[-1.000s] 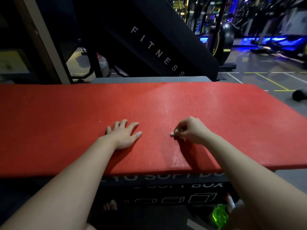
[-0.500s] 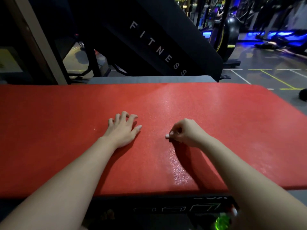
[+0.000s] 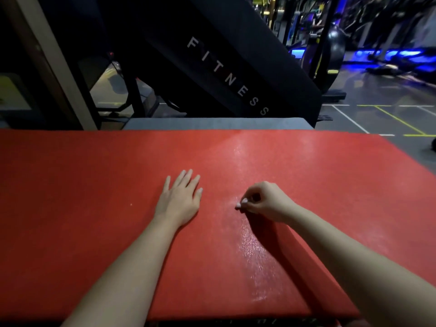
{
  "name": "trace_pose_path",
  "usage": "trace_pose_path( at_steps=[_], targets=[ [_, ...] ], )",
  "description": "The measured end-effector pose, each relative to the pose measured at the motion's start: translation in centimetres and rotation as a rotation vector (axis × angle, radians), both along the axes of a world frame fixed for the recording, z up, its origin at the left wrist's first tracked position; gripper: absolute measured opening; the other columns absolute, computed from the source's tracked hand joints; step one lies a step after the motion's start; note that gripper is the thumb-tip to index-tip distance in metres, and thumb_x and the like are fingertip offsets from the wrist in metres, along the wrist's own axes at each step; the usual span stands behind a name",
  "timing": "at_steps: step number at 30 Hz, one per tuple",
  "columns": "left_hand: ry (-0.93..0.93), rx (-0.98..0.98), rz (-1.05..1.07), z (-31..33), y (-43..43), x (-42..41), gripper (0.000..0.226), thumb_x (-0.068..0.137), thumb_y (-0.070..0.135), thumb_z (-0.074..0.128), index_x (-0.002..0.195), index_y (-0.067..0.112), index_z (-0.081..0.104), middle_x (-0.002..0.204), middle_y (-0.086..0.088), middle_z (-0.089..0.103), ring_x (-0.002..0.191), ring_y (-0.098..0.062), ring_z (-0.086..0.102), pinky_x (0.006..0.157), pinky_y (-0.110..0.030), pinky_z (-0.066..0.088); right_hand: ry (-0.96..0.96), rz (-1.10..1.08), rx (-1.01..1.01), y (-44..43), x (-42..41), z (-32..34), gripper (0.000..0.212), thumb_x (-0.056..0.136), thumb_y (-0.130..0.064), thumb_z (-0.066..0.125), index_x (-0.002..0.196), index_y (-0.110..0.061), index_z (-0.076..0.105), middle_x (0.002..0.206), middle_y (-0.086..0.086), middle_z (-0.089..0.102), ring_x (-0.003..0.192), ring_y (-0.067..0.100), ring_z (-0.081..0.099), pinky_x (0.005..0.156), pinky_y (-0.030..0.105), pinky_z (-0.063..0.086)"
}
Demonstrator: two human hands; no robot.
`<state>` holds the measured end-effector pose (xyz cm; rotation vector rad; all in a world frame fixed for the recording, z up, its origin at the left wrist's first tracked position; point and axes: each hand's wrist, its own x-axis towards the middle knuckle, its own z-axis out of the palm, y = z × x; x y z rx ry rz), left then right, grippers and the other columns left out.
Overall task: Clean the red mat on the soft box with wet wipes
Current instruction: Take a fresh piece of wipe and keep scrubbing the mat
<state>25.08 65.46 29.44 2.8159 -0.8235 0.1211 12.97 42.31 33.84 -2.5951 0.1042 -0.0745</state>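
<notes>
Barely shifted, left hand [image 3: 179,201] rests flat on red mat [image 3: 70,185] — right hand [image 3: 266,201] pinches fingertips [image 3: 238,205] together, holding what, unclear.

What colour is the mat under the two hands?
Red mat, clearest in the head view.

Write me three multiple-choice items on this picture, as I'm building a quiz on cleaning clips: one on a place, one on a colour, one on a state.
1. Where does the left hand lie?
A. flat on the mat
B. in the air above it
C. hanging off its near edge

2. What colour is the mat?
A. blue
B. red
C. green

3. How are the right hand's fingers?
A. spread flat
B. straight, pointing up
C. curled, tips pinched together at the mat

Answers:
1 A, its palm rests on the mat, left of the right hand.
2 B, the whole surface is red.
3 C, the thumb and fingertips meet at the surface.
</notes>
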Motion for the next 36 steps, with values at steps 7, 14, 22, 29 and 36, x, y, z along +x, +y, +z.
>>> trace_pose_path(
  at_steps=[7,14,22,29,36],
  targets=[
    [0.023,0.053,0.006,-0.4,-0.1,0.5,0.069,0.099,0.057,0.01,0.163,0.031,0.016,0.171,0.008,0.009,0.157,-0.009,0.001,0.128,-0.045,0.001,-0.091,0.097,-0.076,-1.8,5.5,0.1,0.023,0.08,-0.042,0.077,0.086,-0.02,0.075,0.077,-0.01,0.064,0.069,0.007,0.057,0.062,0.023,0.041],
    [0.003,0.006,-0.001,-0.9,-0.1,1.0,0.083,0.088,0.061,-0.003,0.162,0.032,0.019,0.17,0.009,0.012,0.157,-0.007,0.003,0.128,-0.045,0.001,-0.041,0.048,-0.129,-3.7,10.3,0.7,0.024,0.081,-0.046,0.076,0.084,-0.022,0.076,0.072,-0.008,0.068,0.062,0.005,0.056,0.053,0.014,0.035],
    [0.015,0.048,-0.006,-0.6,0.0,1.0,0.079,0.09,0.059,-0.004,0.163,0.033,0.01,0.171,0.01,0.003,0.156,-0.005,-0.005,0.128,-0.045,0.0,-0.103,0.006,-0.152,-5.1,15.5,0.2,0.02,0.084,-0.037,0.075,0.088,-0.017,0.075,0.083,-0.001,0.072,0.077,0.017,0.065,0.063,0.025,0.038],
    [0.028,0.039,-0.018,-0.4,0.0,1.0,0.078,0.09,0.059,-0.007,0.163,0.034,0.007,0.17,0.011,-0.001,0.155,-0.004,-0.008,0.128,-0.045,-0.001,-0.053,-0.005,-0.206,-6.4,18.3,0.5,0.024,0.083,-0.043,0.075,0.083,-0.019,0.075,0.075,0.0,0.07,0.071,0.017,0.062,0.058,0.026,0.038],
    [0.029,0.064,-0.014,-0.6,0.1,0.8,0.071,0.095,0.058,-0.003,0.163,0.036,0.003,0.17,0.014,-0.006,0.154,-0.002,-0.014,0.128,-0.044,-0.004,0.008,0.103,-0.283,-6.7,20.3,1.4,0.016,0.081,-0.039,0.076,0.076,-0.024,0.07,0.077,-0.002,0.069,0.078,0.02,0.064,0.065,0.027,0.042]
  ],
)
